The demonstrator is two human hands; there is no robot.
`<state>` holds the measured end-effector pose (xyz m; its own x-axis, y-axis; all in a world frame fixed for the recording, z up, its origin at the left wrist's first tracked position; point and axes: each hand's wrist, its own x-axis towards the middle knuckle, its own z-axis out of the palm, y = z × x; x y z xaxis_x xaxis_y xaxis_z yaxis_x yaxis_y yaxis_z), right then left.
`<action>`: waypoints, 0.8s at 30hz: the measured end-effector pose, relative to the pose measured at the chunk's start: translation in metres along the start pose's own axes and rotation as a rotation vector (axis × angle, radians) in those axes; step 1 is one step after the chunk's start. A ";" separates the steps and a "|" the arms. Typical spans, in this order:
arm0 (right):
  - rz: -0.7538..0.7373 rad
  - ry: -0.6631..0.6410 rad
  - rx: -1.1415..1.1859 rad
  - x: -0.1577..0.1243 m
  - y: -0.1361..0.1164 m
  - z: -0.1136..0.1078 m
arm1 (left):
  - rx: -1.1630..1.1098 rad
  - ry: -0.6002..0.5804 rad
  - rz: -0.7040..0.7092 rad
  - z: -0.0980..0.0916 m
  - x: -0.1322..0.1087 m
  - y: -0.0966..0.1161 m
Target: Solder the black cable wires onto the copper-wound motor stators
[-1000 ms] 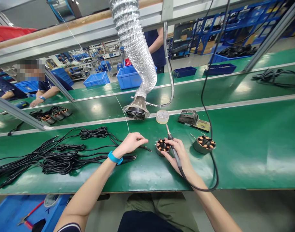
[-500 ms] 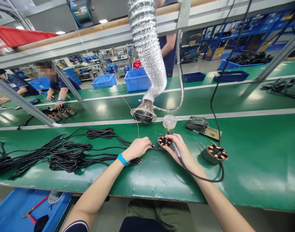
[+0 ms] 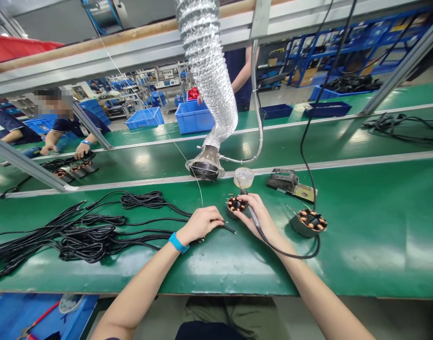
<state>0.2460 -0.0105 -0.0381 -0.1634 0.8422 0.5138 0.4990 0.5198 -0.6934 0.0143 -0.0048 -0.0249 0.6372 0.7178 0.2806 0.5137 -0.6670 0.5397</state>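
My left hand (image 3: pixel 201 223) is closed in a pinch around a black cable (image 3: pixel 230 230), whose stripped end sticks out to the right. A thin solder wire (image 3: pixel 181 152) runs down to the same hand; whether the fingers grip it is hidden. In my right hand (image 3: pixel 258 216) is a soldering iron (image 3: pixel 254 216), its tip end pointing away toward a round, clear tub (image 3: pixel 244 177). The thumb and fingertips of this hand also touch a motor stator (image 3: pixel 234 207) with copper windings. Another stator (image 3: pixel 310 222) stands to the right, beyond the iron's cord.
Bundled black cables (image 3: pixel 92 236) cover the bench's left side. A fume extraction hose (image 3: pixel 216 94) hangs ahead, above the bench. The soldering iron stand (image 3: pixel 290 183) sits at right. Across the line, a co-worker's hand (image 3: pixel 82 149) is near more stators (image 3: pixel 78 171).
My left hand's cable end has shifted away from the near stator and now points lower. The right hand keeps its hold. The view has turned slightly, and the co-worker's hands have moved.
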 end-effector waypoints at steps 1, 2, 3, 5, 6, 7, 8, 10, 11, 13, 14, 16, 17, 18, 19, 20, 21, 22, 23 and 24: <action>-0.004 -0.005 0.005 0.001 -0.001 -0.001 | -0.052 0.049 -0.005 -0.006 0.001 0.003; -0.009 -0.012 0.012 0.002 -0.002 -0.002 | -0.099 0.098 -0.012 -0.013 0.003 0.006; -0.011 -0.023 0.021 0.003 -0.003 -0.002 | -0.140 0.141 -0.019 -0.021 0.006 0.009; -0.013 -0.049 0.038 0.005 -0.007 -0.003 | -0.195 0.204 -0.044 -0.035 0.011 0.015; -0.013 -0.058 0.044 0.006 -0.008 -0.002 | -0.214 0.225 -0.060 -0.040 0.014 0.018; -0.013 -0.062 0.049 0.007 -0.010 -0.001 | -0.230 0.243 -0.076 -0.043 0.016 0.020; -0.014 -0.063 0.052 0.007 -0.011 0.000 | -0.247 0.254 -0.091 -0.043 0.019 0.021; -0.015 -0.063 0.062 0.005 -0.013 0.004 | -0.288 0.265 -0.118 -0.040 0.021 0.022; -0.013 -0.066 0.070 0.004 -0.014 0.006 | -0.314 0.269 -0.132 -0.037 0.022 0.022; -0.013 -0.073 0.085 0.002 -0.018 0.008 | -0.365 0.276 -0.160 -0.031 0.020 0.021; -0.016 -0.070 0.089 0.001 -0.020 0.009 | -0.384 0.280 -0.173 -0.028 0.019 0.020; -0.025 -0.040 0.089 0.001 -0.027 0.009 | -0.401 0.289 -0.191 -0.025 0.017 0.019; -0.029 -0.013 0.093 0.002 -0.032 0.009 | -0.402 0.293 -0.195 -0.025 0.015 0.019; -0.032 0.020 0.108 0.004 -0.037 0.010 | -0.401 0.295 -0.196 -0.024 0.014 0.018; -0.033 0.055 0.134 0.006 -0.041 0.011 | -0.402 0.297 -0.194 -0.024 0.013 0.018; -0.034 0.085 0.168 0.009 -0.046 0.013 | -0.406 0.298 -0.190 -0.024 0.012 0.018; -0.036 0.112 0.206 0.012 -0.049 0.016 | -0.412 0.297 -0.187 -0.023 0.012 0.019; -0.037 0.134 0.241 0.014 -0.052 0.019 | -0.421 0.297 -0.187 -0.022 0.011 0.019; -0.034 0.154 0.268 0.017 -0.054 0.022 | -0.432 0.300 -0.191 -0.022 0.010 0.019; -0.029 0.173 0.288 0.018 -0.055 0.026 | -0.444 0.308 -0.202 -0.021 0.010 0.019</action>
<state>0.1934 -0.0200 -0.0035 -0.0150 0.8028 0.5961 0.2314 0.5827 -0.7790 0.0183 -0.0062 0.0045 0.3208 0.8917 0.3193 0.2755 -0.4104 0.8693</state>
